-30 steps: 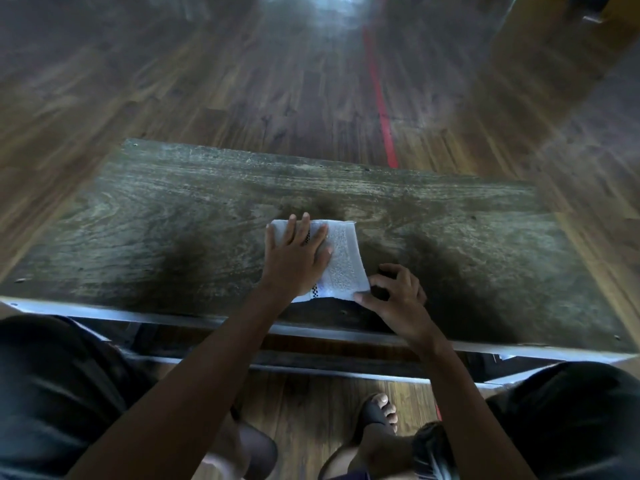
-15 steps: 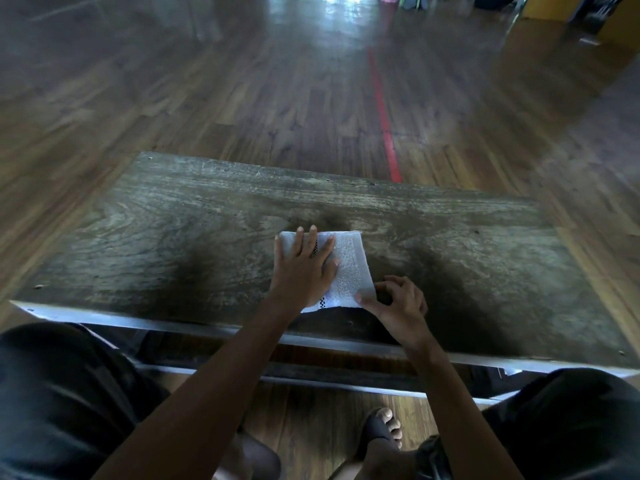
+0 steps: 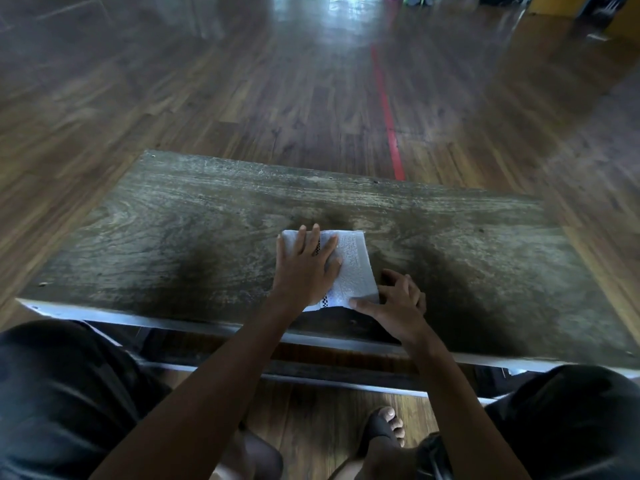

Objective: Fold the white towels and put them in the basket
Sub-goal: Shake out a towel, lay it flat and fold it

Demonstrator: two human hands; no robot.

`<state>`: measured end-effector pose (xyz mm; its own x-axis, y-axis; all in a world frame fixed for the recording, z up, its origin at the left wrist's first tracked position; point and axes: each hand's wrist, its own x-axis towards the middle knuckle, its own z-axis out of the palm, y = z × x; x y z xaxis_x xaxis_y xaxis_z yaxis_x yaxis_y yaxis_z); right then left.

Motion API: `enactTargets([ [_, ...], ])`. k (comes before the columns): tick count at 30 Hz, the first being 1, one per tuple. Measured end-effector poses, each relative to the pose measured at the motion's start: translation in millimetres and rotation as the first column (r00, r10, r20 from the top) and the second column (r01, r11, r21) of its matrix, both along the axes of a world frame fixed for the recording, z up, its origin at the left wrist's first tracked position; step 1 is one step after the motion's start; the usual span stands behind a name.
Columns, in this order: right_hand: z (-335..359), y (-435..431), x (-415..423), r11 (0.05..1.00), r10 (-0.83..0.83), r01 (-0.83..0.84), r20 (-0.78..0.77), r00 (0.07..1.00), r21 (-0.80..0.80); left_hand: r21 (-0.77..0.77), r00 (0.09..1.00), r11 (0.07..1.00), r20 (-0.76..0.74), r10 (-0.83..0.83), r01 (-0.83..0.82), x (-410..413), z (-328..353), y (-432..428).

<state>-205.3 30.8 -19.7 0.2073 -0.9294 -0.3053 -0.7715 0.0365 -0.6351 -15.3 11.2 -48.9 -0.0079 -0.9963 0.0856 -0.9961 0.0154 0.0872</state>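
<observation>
Head view, down over table [image 3: 173, 237]

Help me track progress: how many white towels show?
1: a folded white cloth towel on the worn wooden table, under the left hand. Others may be off-frame.

Dark wood-plank floor [image 3: 173, 81] all around, glossy, with bright glare [image 3: 346, 15] at far top centre. A thin red line [image 3: 386, 109] runs along the floor toward the counter's far edge. The counter [image 3: 173, 230] is worn grey-brown wood with heavy grain; a pale metal strip [image 3: 138, 318] edges its near side and a lower rail [image 3: 346, 384] sits beneath. Yellow-orange furniture [image 3: 623, 19] at far top right, blurred. Light is dim overall.
</observation>
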Motion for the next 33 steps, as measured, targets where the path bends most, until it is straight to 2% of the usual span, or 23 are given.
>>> enactTargets([
  [4,-1,-3,-15,1.0,0.031,-0.031,-0.034,0.999,-0.001,0.017,1.0,1.0,-0.017,-0.009,0.009,3,2,1],
  [8,2,-4,-17,0.999,0.026,-0.026,-0.002,1.0,0.022,0.024,0.998,0.999,-0.055,-0.024,0.025,3,4,1],
  [11,9,-6,-8,0.983,-0.18,0.17,0.231,0.956,0.064,0.036,0.963,0.999,-0.271,0.003,0.007,7,10,6],
  [12,11,-8,-2,0.969,-0.242,0.246,0.251,0.937,0.017,0.017,0.941,1.0,-0.337,0.012,-0.007,9,14,9],
  [13,12,-8,5,0.956,-0.25,0.272,0.181,0.951,-0.11,-0.008,0.928,1.0,-0.371,0.021,-0.026,10,17,12],
  [14,12,-8,14,0.936,-0.219,0.228,0.064,0.974,-0.27,-0.031,0.929,0.998,-0.369,0.036,-0.05,11,19,17],
  [16,9,-5,35,0.879,-0.072,0.004,-0.124,0.99,-0.476,-0.029,0.946,0.995,-0.313,0.083,-0.097,12,18,31],
  [19,-7,-3,54,0.796,0.167,-0.349,-0.374,0.912,-0.495,0.051,0.972,0.991,-0.195,0.13,-0.122,12,6,51],
  [21,-18,-7,53,0.772,0.207,-0.442,-0.476,0.854,-0.457,0.04,0.984,0.992,-0.125,0.127,-0.123,14,-1,56],
  [24,-24,-17,45,0.797,0.184,-0.452,-0.552,0.813,-0.401,0.031,0.991,0.993,-0.069,0.117,-0.115,18,-3,55],
  [26,-24,-24,40,0.82,0.168,-0.432,-0.564,0.809,-0.376,0.057,0.988,0.991,-0.088,0.126,-0.121,18,-3,53],
  [30,-27,-34,35,0.907,0.147,-0.304,-0.455,0.878,-0.292,0.073,0.969,0.989,-0.2,0.144,-0.132,20,-4,52],
  [33,-29,-30,36,0.951,0.0,-0.098,-0.318,0.948,-0.292,0.08,0.933,0.98,-0.299,0.198,-0.182,18,-3,53],
])
